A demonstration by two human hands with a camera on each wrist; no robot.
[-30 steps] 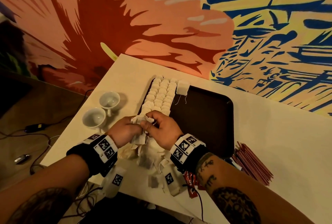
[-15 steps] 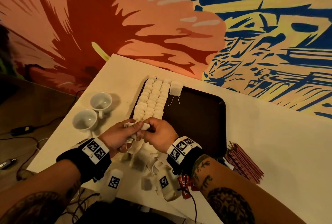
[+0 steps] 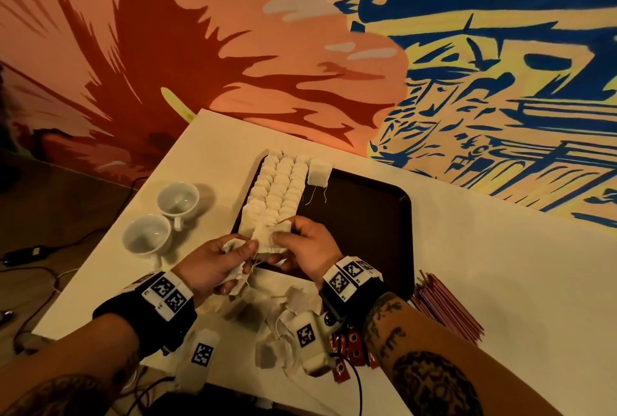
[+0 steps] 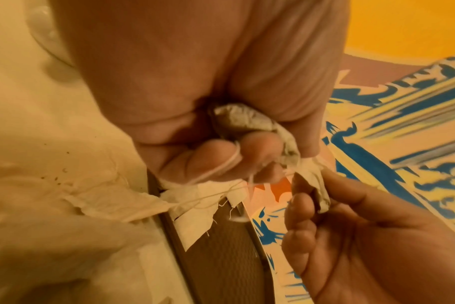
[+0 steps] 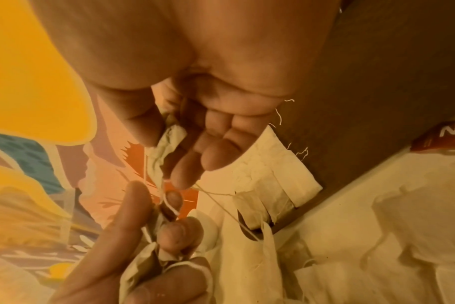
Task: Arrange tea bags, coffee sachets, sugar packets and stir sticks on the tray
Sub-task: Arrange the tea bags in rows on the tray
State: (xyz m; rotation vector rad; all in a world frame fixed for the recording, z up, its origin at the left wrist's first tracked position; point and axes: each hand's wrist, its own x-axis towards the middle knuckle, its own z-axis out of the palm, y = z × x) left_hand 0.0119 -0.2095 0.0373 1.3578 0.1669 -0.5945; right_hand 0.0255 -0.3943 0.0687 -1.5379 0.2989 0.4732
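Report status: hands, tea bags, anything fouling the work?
Left hand grips crumpled tea bags. Right hand pinches one tea bag over the tray's near edge. Strings loop the left fingers.

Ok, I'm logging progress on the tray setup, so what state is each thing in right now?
tray: flat on the table, left side filled.
rows of tea bags: laid neatly on the tray.
held tea bag: off the tray, pinched by both hands.
left hand: grips crumpled tea bags.
right hand: pinches the held tea bag.
loose tea bags: heaped on the table.
cups: upright, empty.
stir sticks: bundled, off the tray.
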